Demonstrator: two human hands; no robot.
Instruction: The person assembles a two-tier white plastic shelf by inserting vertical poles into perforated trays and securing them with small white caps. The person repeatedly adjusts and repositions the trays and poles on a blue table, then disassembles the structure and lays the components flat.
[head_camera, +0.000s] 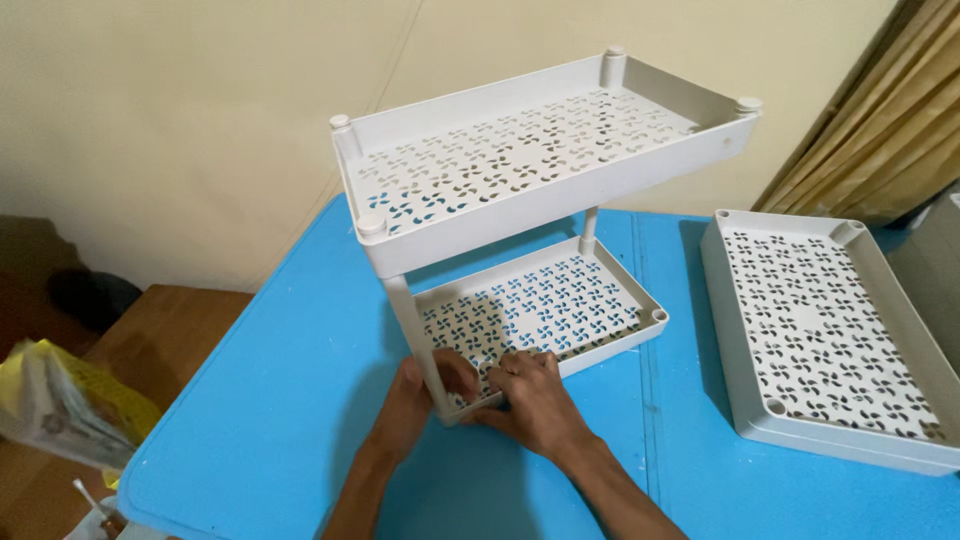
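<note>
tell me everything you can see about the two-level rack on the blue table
The rack looks like pale grey-white plastic: two rectangular trays with pinwheel-shaped cutouts, joined by slim corner posts whose caps stick up at the upper tray's corners. It stands on the blue table, seemingly leaning. The left hand grips the near post's base; the right hand rests on the lower tray's near rim.

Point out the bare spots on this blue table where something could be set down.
Bare blue table lies left of the two-tier rack, out to the table's left edge. A narrower strip runs between the rack and the loose tray on the right. It is crowded at the rack's near corner, where the left hand and right hand grip it.
</note>
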